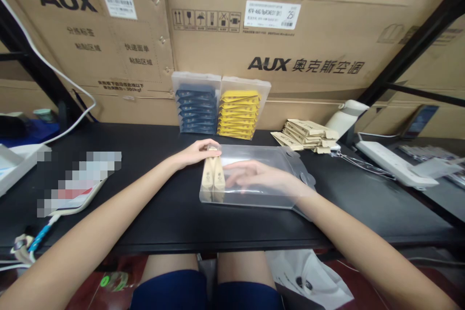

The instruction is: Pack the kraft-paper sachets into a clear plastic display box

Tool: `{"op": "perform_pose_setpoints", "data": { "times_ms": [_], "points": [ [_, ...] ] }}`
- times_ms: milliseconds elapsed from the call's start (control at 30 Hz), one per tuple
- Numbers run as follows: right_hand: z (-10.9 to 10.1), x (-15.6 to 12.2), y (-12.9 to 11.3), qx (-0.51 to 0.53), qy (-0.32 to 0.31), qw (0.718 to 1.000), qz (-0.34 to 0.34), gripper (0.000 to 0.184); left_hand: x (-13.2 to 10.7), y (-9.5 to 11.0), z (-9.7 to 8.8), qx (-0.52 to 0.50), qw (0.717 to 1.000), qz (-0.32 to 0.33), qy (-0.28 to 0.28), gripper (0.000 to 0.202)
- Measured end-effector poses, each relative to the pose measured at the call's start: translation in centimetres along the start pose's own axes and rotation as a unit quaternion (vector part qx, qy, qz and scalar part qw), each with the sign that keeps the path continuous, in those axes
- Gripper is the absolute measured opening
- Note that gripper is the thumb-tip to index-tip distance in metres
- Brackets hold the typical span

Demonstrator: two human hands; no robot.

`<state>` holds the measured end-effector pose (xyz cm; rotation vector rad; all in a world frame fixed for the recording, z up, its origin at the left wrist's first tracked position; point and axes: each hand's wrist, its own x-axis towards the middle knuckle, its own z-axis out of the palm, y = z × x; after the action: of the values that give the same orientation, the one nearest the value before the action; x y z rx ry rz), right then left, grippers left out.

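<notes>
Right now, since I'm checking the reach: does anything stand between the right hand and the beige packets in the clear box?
Nothing visible: the blurred right hand is inside the clear box, facing the beige packets at its left end.

Your left forearm [119, 208] extended diagonally inward, the left hand [198, 152] bent at the fingers. Your right forearm [363, 242] angled inward; the right hand [263, 177], motion-blurred, pointed leftward, fingers loosely extended.

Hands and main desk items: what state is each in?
Left hand: at box's left end
Right hand: inside box, blurred
Clear plastic box: lying flat, right flaps open
Boxed beige packets: two, side by side
Loose beige packets: piled
Blue packets: stacked, cased
Yellow packets: stacked, cased
White bottle: lid on
</notes>
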<state>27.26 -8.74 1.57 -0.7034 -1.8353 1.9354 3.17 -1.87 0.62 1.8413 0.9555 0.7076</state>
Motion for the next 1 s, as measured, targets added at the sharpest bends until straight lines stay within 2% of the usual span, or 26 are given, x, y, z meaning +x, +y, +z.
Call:
{"op": "perform_pose_setpoints", "data": {
  "times_ms": [200, 400, 733, 1000],
  "points": [
    [0.08, 0.03, -0.15, -0.002, 0.0, 1.0, 0.002, 0.054, 0.04, -0.08, 0.08, -0.033, 0.999, -0.025, 0.007, 0.043],
    [0.08, -0.06, -0.19, 0.001, 0.001, 1.0, 0.008, 0.055, 0.0, 0.05, -0.12, -0.01, 1.0, 0.0, -0.004, 0.037],
    [-0.29, 0.04, 0.45, 0.005, 0.001, 1.0, 0.007, 0.049, -0.04, 0.19, -0.05, -0.009, 1.0, -0.001, 0.0, 0.036],
    [-0.19, 0.08, 0.45, 0.008, 0.004, 1.0, 0.006, 0.045, 0.0, 0.06, 0.11, -0.048, 0.998, -0.041, 0.006, 0.046]
  ]
}}
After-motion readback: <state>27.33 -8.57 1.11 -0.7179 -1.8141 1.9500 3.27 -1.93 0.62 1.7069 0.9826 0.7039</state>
